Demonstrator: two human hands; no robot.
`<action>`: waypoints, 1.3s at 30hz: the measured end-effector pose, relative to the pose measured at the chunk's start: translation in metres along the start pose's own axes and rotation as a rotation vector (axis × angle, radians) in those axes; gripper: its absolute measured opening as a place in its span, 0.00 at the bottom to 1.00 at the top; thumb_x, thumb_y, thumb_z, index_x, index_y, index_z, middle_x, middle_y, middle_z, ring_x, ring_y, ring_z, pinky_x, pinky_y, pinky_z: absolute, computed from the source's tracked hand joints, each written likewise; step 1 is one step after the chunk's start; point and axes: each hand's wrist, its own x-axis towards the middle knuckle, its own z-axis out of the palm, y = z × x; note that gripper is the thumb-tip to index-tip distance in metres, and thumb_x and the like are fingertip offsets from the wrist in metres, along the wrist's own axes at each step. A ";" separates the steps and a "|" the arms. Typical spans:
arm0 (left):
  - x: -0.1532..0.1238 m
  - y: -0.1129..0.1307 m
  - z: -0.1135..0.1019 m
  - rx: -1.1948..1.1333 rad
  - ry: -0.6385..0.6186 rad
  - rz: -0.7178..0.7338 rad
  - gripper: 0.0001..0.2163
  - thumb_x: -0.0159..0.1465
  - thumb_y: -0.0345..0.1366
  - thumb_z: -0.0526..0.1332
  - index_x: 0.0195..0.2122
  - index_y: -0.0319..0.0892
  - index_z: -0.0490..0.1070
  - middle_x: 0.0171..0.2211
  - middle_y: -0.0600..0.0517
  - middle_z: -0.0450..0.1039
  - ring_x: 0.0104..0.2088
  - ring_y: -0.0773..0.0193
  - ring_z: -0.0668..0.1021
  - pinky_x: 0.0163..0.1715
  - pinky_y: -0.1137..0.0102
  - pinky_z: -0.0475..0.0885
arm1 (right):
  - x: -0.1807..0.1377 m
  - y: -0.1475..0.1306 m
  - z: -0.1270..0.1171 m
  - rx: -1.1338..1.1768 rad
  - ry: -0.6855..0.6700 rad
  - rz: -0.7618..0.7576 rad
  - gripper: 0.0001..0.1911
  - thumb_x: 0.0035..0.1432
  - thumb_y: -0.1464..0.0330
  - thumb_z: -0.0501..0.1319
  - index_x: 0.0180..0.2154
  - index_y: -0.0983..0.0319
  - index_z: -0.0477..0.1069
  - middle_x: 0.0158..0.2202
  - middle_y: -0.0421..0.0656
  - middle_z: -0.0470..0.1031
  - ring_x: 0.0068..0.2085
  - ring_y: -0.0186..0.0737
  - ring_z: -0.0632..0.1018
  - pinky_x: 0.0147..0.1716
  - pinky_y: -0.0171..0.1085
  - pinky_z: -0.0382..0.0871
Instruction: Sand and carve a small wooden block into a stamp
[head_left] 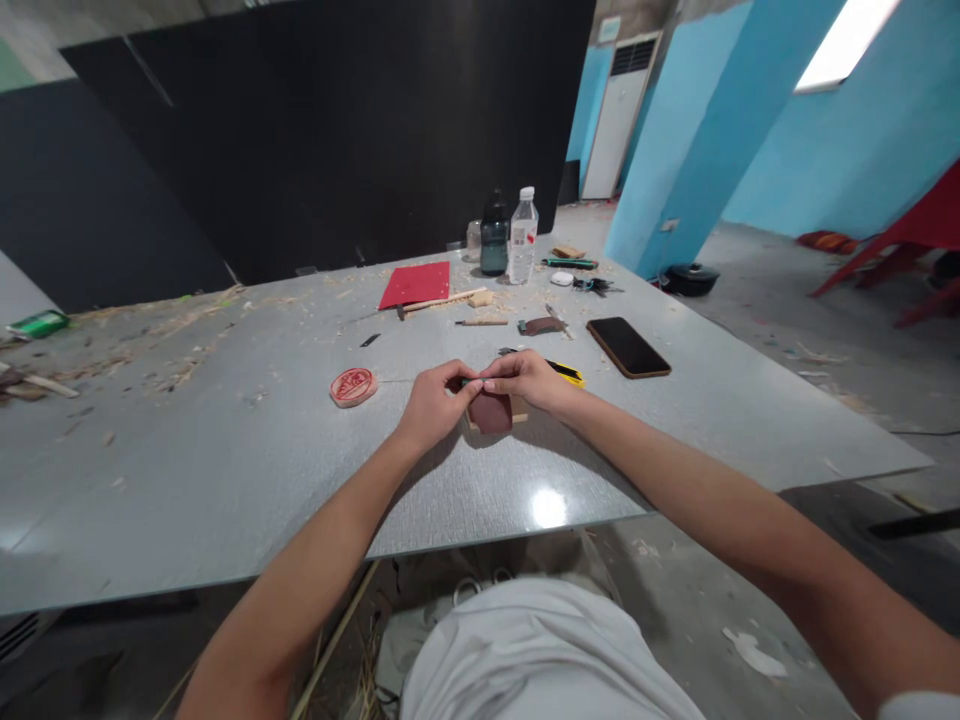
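Toward a shavings-strewn tabletop's (pixel 225 470) front edge, a person's left hand (pixel 431 405) and right hand (pixel 529 380) pinch light, floppy sandpaper (pixel 491 412) folded over a stiff wood block (pixel 519 418), likely best gripped by its edges.

Grey table (pixel 225 480), black panels (pixel 337 130) behind, blue walls (pixel 847 160), white standing air conditioner (pixel 619 120), bright window (pixel 844 45), concrete floor (pixel 787 330), red chairs (pixel 915 240).

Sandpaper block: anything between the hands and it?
Nothing visible. Left hand and right hand both pinch the sandpaper block at its top edge on the table; a yellow knife lies just beyond the right hand.
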 end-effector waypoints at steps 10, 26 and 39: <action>0.004 -0.012 0.005 -0.141 0.024 -0.162 0.17 0.67 0.50 0.66 0.31 0.42 0.79 0.28 0.50 0.79 0.30 0.62 0.77 0.33 0.66 0.71 | 0.004 0.004 0.000 -0.097 0.056 -0.092 0.18 0.48 0.55 0.76 0.35 0.62 0.84 0.31 0.42 0.82 0.31 0.38 0.76 0.36 0.38 0.70; 0.001 -0.005 0.002 0.001 -0.042 -0.071 0.12 0.69 0.46 0.65 0.37 0.44 0.80 0.31 0.52 0.81 0.33 0.61 0.79 0.37 0.64 0.72 | -0.001 -0.013 -0.017 -0.201 -0.225 -0.057 0.19 0.59 0.55 0.70 0.43 0.63 0.86 0.38 0.45 0.86 0.37 0.41 0.81 0.41 0.40 0.74; 0.006 -0.029 -0.013 0.482 -0.272 0.017 0.39 0.62 0.57 0.73 0.68 0.42 0.66 0.65 0.39 0.70 0.65 0.42 0.71 0.67 0.49 0.67 | -0.002 -0.003 -0.020 -0.873 0.305 -0.454 0.16 0.72 0.69 0.59 0.55 0.61 0.79 0.53 0.51 0.86 0.52 0.52 0.85 0.53 0.47 0.76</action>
